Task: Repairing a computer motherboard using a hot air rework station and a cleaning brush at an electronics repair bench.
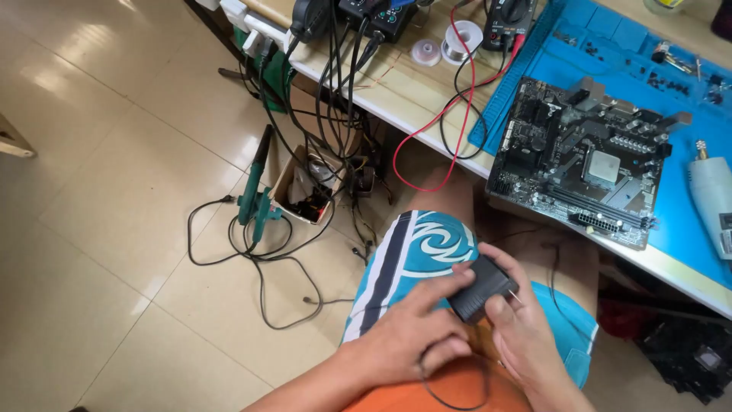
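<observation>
A glossy beige tiled floor (99, 191) fills the left of the view, and a pale wooden workbench (396, 91) runs along the top right. On the bench lies a blue silicone work mat (686, 221), and on the mat a dark computer motherboard (583, 164) lies flat with its near edge hanging over the bench's rim. A white rotary tool (713, 202) lies on the mat to the right of the board. Further back stand two spools of solder wire (461, 42) and a black multimeter (509, 19), whose red test lead (450, 114) loops down over the bench edge. A bundle of black cables (335, 84) hangs from the bench toward an open cardboard box (305, 187) on the floor, beside a green hand tool (255, 198) lying among loose cords.

In the foreground the person sits with turquoise patterned shorts (423, 255) over the lap. The left hand (408, 336) and the right hand (518, 324) meet above the thigh around a small black power adapter (480, 288). The left fingers are stretched out and touch the adapter's left end, while a thin black cord (427, 378) passes under that hand. The right hand curls round the adapter, thumb on its near face and fingers closed over the far side, holding it tilted just above the lap.
</observation>
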